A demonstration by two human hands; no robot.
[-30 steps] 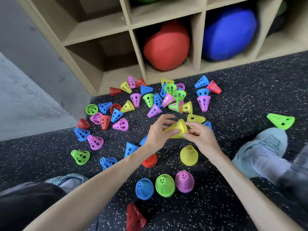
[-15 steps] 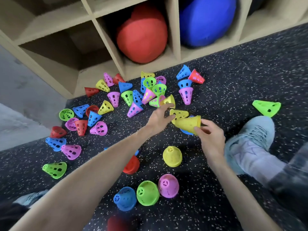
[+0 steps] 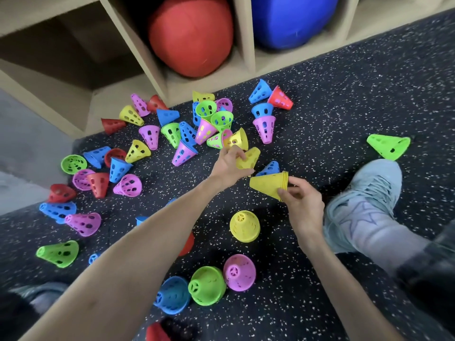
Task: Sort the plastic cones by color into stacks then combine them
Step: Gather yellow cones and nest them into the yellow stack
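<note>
Early going — the right hand [image 3: 301, 205] holds a nested stack of yellow perforated plastic cones [image 3: 269, 184], the left hand [image 3: 227, 164] grasps another loose yellow plastic cone [image 3: 248, 158]; beyond the hands, dozens of mixed-colour plastic cones [image 3: 172, 134] lie unsorted.

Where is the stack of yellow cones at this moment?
In the head view, right of centre: the right hand holds the yellow stack on its side above the floor, just below a blue cone and left of the shoe.

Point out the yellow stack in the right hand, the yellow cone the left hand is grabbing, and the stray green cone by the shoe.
yellow stack [image 3: 267, 184], head view, side wall
yellow cone [image 3: 250, 158], head view, side wall
green cone [image 3: 386, 145], head view, side wall
</note>
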